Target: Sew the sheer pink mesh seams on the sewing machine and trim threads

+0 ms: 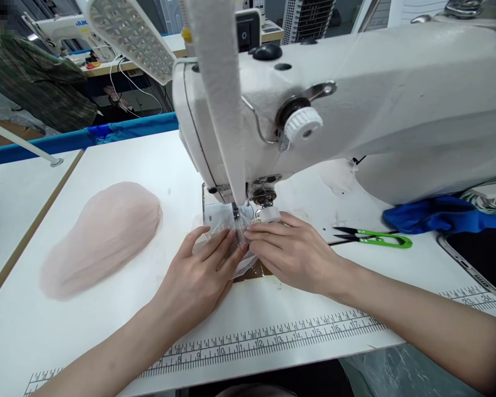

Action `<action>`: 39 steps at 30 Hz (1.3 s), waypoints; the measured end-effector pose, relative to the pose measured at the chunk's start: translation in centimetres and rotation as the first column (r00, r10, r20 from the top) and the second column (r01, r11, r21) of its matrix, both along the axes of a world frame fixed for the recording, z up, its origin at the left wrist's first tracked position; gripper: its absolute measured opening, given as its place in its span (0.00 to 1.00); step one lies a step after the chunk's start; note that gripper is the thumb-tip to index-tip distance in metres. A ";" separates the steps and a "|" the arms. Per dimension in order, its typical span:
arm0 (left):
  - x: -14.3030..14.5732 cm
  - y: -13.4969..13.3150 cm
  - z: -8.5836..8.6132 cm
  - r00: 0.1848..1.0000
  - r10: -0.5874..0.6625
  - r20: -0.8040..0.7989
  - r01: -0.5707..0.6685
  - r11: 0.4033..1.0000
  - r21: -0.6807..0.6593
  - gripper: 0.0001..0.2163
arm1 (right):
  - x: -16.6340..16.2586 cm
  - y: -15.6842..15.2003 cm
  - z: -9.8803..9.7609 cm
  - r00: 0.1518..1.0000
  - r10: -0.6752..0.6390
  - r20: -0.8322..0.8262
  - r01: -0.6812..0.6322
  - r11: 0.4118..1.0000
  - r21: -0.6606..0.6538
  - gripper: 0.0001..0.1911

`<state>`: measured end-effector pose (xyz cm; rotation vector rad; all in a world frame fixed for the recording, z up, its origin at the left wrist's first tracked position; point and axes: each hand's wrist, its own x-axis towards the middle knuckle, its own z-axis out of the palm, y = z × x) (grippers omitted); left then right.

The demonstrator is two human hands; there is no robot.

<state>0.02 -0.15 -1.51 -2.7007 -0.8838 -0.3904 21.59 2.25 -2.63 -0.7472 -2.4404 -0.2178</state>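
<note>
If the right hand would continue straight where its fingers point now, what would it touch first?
The right hand would probably meet the fingertips of the left hand first. The presser foot also stands near that line, and depth there is hard to judge.

Reads 8 through 17 in black along the lower row of the ruler scale point(268, 341), printed on the near edge of the white worktop point(119, 160), with 24 legible farther along toward the right end. Carries smaller digits in the upper row, among them a 30 above and just left of the 12. Shows JUK in blue on the white sewing machine point(62, 28) in the background. Bears a white 0 on the black switch point(244, 36). Has printing too small to read on the paper sheet point(421, 12) at top right.
</note>
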 end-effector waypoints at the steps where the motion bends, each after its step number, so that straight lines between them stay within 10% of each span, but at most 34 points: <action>1: 0.0 0.0 0.0 1.000 0.001 0.001 -0.001 1.000 -0.005 0.14 | 0.0 0.0 -0.1 1.000 0.002 0.003 -0.002 1.000 -0.003 0.12; 39: -0.5 1.6 -0.7 0.997 -0.010 0.078 0.007 0.999 0.039 0.14 | -0.2 1.0 -0.5 0.999 -0.033 -0.039 0.034 0.999 0.012 0.10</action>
